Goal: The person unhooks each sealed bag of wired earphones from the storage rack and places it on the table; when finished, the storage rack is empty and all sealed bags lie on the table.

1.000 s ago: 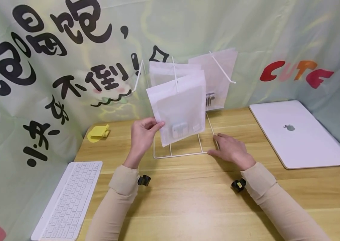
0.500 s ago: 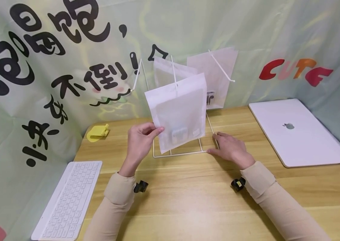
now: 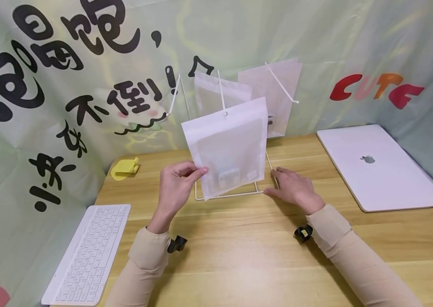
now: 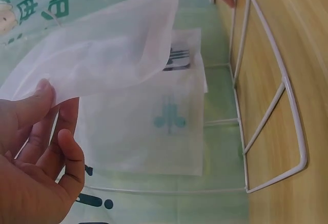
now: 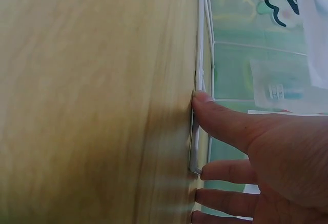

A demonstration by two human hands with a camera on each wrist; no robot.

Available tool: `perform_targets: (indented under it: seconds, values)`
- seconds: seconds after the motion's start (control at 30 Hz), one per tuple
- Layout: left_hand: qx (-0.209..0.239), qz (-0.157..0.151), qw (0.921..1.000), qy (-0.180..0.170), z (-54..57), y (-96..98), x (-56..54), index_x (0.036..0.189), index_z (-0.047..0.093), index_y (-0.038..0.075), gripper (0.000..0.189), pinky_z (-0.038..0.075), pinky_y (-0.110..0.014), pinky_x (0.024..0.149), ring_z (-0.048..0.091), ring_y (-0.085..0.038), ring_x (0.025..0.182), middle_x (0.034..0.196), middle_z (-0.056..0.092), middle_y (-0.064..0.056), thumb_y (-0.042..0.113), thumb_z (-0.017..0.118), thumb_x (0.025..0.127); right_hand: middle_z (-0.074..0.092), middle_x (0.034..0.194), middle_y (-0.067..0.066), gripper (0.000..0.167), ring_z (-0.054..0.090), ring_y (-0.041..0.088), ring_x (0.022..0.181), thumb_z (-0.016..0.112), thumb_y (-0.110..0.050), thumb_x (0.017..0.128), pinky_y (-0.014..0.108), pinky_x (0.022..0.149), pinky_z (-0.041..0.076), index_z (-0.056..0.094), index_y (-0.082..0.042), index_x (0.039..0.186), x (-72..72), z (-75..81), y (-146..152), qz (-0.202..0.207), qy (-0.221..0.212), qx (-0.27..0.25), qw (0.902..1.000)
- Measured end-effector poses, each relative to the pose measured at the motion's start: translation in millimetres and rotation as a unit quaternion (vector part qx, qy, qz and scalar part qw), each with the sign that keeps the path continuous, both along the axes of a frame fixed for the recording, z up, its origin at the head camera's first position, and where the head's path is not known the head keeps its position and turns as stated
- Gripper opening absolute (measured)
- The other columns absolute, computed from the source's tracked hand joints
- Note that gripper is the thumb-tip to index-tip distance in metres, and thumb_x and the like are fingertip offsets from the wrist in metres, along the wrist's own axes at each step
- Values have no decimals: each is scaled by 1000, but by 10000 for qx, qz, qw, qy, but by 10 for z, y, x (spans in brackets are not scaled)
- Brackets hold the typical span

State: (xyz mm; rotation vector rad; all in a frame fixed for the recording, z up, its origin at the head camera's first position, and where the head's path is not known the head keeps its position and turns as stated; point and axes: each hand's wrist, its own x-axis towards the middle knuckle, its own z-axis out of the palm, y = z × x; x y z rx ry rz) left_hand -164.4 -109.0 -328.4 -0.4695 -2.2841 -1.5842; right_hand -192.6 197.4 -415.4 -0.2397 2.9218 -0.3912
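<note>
My left hand (image 3: 176, 184) pinches the lower left edge of a white translucent packet (image 3: 229, 145) between thumb and fingers. The packet's top edge is at the tip of the middle prong of a white wire display rack (image 3: 235, 195). Behind it, another white packet (image 3: 216, 87) is on the same prong, partly hidden. More packets (image 3: 282, 91) hang from the right prong, while the left prong (image 3: 174, 96) carries nothing. My right hand (image 3: 293, 189) rests on the rack's front right corner. In the right wrist view its thumb (image 5: 225, 121) presses the front bar, the other fingers extended past the corner.
A silver laptop (image 3: 381, 170) lies closed at the right. At the left are a white keyboard (image 3: 90, 256) and a small yellow object (image 3: 125, 168). A printed curtain (image 3: 239, 34) stands close behind the rack and along both sides of the wooden table (image 3: 247, 264).
My left hand has drawn the front packet toward me and slightly down along the middle prong, out to its tip. The packet behind has swung askew. My right hand stays on the rack.
</note>
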Motion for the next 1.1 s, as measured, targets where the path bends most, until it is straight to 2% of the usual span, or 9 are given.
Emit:
perform_targets:
  seconds: [0.07, 0.13, 0.33, 0.53, 0.7, 0.9, 1.1]
  values:
    - [-36, -1, 10000, 46, 75, 16, 64, 78, 74, -6, 6, 35, -21, 55, 48, -19, 57, 69, 67, -18, -3, 78, 82, 36, 152, 21, 75, 43, 48, 128, 66, -52, 92, 66, 85, 44, 44, -6, 147, -2, -3, 1, -8, -10, -7, 10000]
    - [-80, 3, 9999, 80, 85, 11, 84, 78, 74, -5, 7, 36, -23, 56, 49, -20, 57, 69, 67, -17, -2, 78, 83, 35, 153, 21, 76, 43, 47, 128, 65, -52, 92, 65, 84, 44, 43, -6, 148, -2, -4, 0, -15, -24, -7, 10000]
    - [-67, -116, 9999, 84, -63, -84, 62, 78, 78, 5, 8, 37, -26, 57, 52, -19, 59, 69, 68, -5, 10, 81, 83, 35, 153, 20, 77, 44, 48, 127, 66, -53, 91, 63, 81, 46, 42, -9, 149, 8, 2, -8, -4, -39, -2, 10000]
    - [41, -208, 9998, 54, -104, -204, 126, 79, 78, 9, 9, 38, -25, 56, 52, -18, 60, 70, 68, 0, 16, 81, 84, 36, 152, 20, 76, 45, 48, 126, 67, -53, 90, 63, 80, 47, 45, -6, 146, 5, 3, -1, 8, 5, 6, 10000]
    - [-143, -190, 9995, -197, -101, -327, 181, 79, 77, 10, 8, 39, -26, 58, 53, -18, 62, 71, 68, 1, 14, 81, 84, 36, 152, 20, 75, 44, 48, 127, 66, -52, 91, 65, 83, 45, 45, -6, 147, 10, 11, 6, 4, -3, -25, 10000]
    - [-357, -76, 9976, -586, -179, -509, 265, 79, 77, 9, 9, 40, -25, 57, 54, -17, 62, 71, 68, 0, 16, 82, 83, 36, 152, 21, 76, 44, 49, 127, 66, -53, 91, 64, 82, 46, 44, -6, 147, 17, 1, 12, 15, 14, -20, 10000]
    - [-438, 125, 9930, -1087, -251, -778, 242, 85, 77, 4, 14, 43, -24, 59, 56, -17, 66, 73, 68, -5, 18, 81, 84, 36, 152, 21, 77, 44, 48, 127, 65, -53, 91, 64, 82, 46, 43, -6, 148, 17, 1, 19, 42, 43, 2, 10000]
